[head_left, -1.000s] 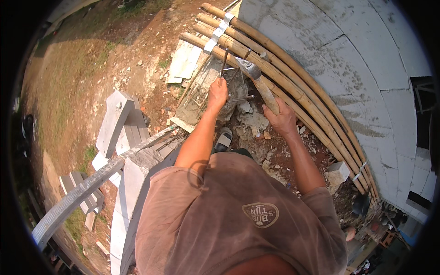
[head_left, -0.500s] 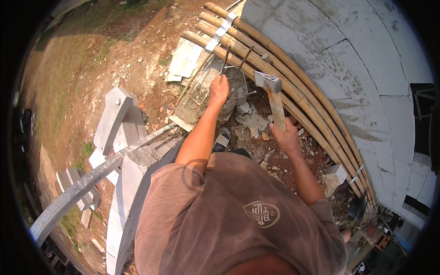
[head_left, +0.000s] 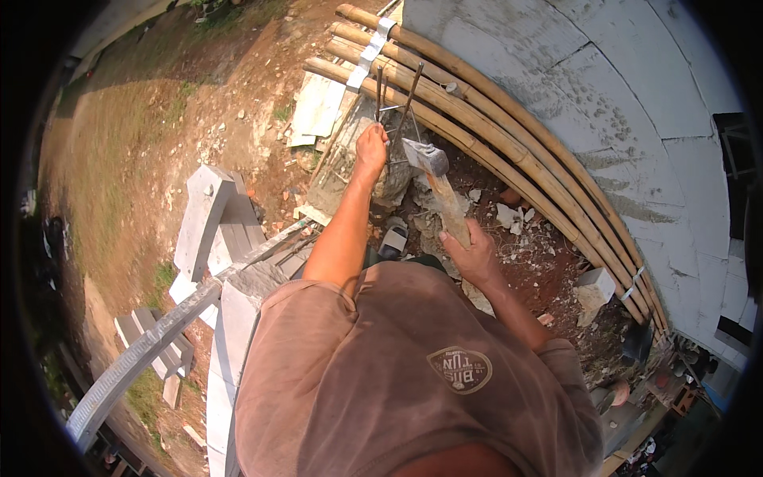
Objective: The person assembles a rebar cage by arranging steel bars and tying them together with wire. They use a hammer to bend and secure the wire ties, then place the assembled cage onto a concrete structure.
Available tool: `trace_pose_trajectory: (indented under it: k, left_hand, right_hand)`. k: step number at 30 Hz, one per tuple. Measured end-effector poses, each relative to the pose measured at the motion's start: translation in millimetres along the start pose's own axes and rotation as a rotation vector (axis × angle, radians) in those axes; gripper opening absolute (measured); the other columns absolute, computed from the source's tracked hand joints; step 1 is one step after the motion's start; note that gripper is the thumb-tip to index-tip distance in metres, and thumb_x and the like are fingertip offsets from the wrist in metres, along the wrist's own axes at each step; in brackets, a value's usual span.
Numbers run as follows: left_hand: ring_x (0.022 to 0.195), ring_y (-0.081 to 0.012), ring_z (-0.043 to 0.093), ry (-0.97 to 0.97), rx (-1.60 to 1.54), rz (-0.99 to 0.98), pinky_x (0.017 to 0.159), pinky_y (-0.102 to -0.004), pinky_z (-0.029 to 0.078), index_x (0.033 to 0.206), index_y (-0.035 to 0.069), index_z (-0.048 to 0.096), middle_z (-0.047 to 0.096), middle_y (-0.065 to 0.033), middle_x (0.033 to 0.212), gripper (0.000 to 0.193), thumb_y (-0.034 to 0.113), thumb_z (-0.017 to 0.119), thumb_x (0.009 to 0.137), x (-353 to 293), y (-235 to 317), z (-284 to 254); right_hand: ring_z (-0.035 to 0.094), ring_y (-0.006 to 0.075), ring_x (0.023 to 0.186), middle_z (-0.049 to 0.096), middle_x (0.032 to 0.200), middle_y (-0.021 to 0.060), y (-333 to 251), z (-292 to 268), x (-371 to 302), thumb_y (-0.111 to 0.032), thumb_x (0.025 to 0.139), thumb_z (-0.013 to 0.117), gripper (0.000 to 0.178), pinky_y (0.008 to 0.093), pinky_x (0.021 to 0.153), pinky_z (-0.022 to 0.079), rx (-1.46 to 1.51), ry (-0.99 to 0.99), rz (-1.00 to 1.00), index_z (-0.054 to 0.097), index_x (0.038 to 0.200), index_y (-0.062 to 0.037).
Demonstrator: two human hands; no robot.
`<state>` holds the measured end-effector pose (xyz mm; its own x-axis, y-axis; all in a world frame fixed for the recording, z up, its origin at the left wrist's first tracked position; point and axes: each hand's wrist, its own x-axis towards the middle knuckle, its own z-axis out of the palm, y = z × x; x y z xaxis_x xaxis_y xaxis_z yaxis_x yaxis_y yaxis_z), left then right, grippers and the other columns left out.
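Note:
My left hand (head_left: 371,149) is closed around an upright dark steel rod (head_left: 379,95), one of several sticking up from a rough concrete stub (head_left: 347,163). Another steel rod (head_left: 412,89) leans beside it, tied in with thinner wire. In my right hand (head_left: 475,254) is a hatchet (head_left: 439,181) with a worn wooden handle. Its grey metal head lies just right of my left hand, close to the rods. Whether the head touches the rods I cannot tell. My left fingers hide part of the gripped rod.
Long bamboo poles (head_left: 493,131), strapped with a metal strip (head_left: 371,54), curve along a grey block wall (head_left: 636,119). Concrete pieces (head_left: 208,215) and a long metal channel (head_left: 147,351) lie at the left. Rubble (head_left: 513,216) covers the ground near my shoe (head_left: 393,239).
My right hand has swung the hatchet leftward, bringing its head nearer the rods and my left hand. The left hand keeps its grip. The whole view has shifted slightly.

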<state>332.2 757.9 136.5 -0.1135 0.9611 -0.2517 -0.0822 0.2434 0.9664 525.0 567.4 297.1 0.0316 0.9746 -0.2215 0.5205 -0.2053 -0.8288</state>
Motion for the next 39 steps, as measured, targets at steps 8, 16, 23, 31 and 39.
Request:
trace_pose_trajectory:
  k: [8, 16, 23, 31, 39]
  left_hand:
    - [0.062, -0.0148, 0.045, 0.106, -0.104, -0.066, 0.06, -0.0306, 0.036, 0.069, 0.003, 0.05, 0.047, -0.0032, 0.064, 0.037, 0.027, 0.041, 0.096, -13, 7, 10]
    - [0.06, -0.0147, 0.046, 0.105, -0.03, -0.066, 0.059, -0.0305, 0.037, 0.07, 0.003, 0.05, 0.048, -0.0035, 0.063, 0.039, 0.028, 0.041, 0.097, -15, 14, 13]
    - [0.053, -0.0127, 0.043, 0.049, -0.012, -0.158, 0.052, -0.0298, 0.035, 0.069, 0.005, 0.048, 0.046, -0.003, 0.058, 0.038, 0.031, 0.04, 0.097, -22, 20, 7]
    - [0.049, -0.0159, 0.047, 0.068, 0.07, -0.111, 0.049, -0.0319, 0.037, 0.069, 0.003, 0.05, 0.049, -0.0045, 0.055, 0.04, 0.031, 0.04, 0.096, -38, 32, 6]
    - [0.057, -0.023, 0.054, 0.093, 0.171, -0.072, 0.059, -0.0377, 0.042, 0.07, 0.001, 0.054, 0.055, -0.0102, 0.059, 0.043, 0.033, 0.041, 0.094, -30, 16, 9]
  right_hand:
    - [0.064, 0.0365, 0.072, 0.064, 0.075, 0.0196, 33, 25, 11, -0.033, 0.084, 0.063, 0.037, 0.0415, 0.065, 0.049, -0.142, -0.084, 0.017, 0.057, 0.099, -0.0002]
    - [0.064, 0.0363, 0.071, 0.064, 0.076, 0.0199, 32, 19, 12, -0.032, 0.082, 0.066, 0.035, 0.0416, 0.064, 0.05, -0.155, -0.092, 0.054, 0.058, 0.095, -0.0005]
    - [0.065, 0.0218, 0.067, 0.064, 0.073, 0.0141, 16, -13, 7, -0.023, 0.081, 0.07, 0.03, 0.0341, 0.061, 0.05, 0.091, 0.116, -0.091, 0.059, 0.097, 0.0]
    - [0.064, 0.0265, 0.072, 0.064, 0.078, 0.018, 5, -3, 57, -0.03, 0.084, 0.065, 0.035, 0.0366, 0.066, 0.049, 0.114, 0.12, 0.053, 0.058, 0.097, 0.0015]
    - [0.063, 0.0403, 0.082, 0.064, 0.085, 0.0249, 3, -6, 74, -0.039, 0.082, 0.062, 0.046, 0.0429, 0.072, 0.048, 0.04, 0.019, 0.138, 0.058, 0.101, 0.002]
